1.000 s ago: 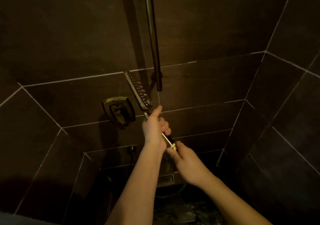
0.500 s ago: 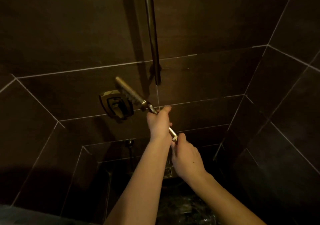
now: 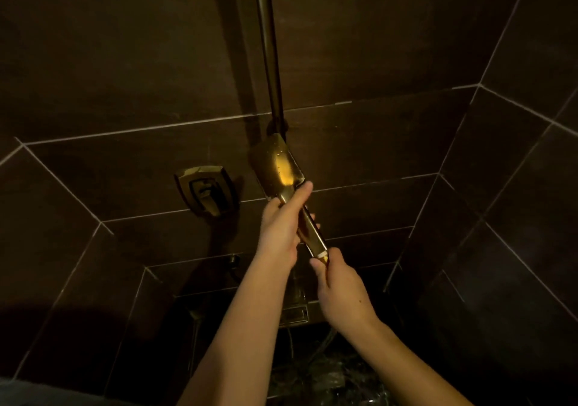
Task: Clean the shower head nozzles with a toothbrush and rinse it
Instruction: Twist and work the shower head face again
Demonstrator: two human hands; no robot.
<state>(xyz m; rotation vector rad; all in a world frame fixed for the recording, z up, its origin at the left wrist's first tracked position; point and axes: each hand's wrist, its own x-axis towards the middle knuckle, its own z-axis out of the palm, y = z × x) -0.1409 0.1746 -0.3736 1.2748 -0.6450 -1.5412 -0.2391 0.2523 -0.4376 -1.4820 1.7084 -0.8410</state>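
A brass-coloured hand shower head is held up in front of the dark tiled wall, its smooth back turned toward me, so the nozzles are hidden. My left hand grips the upper part of its handle, thumb reaching toward the head. My right hand pinches the handle's lower end where the hose joins. No toothbrush is in sight.
A vertical slide rail runs up the wall just behind the shower head. The brass mixer valve is mounted left of it. A hose outlet and a floor drain lie below, over a wet dark floor.
The shower head has swung from pointing left to pointing up and has rotated, so its back now faces me instead of the nozzle side. Both hands stayed on the handle.
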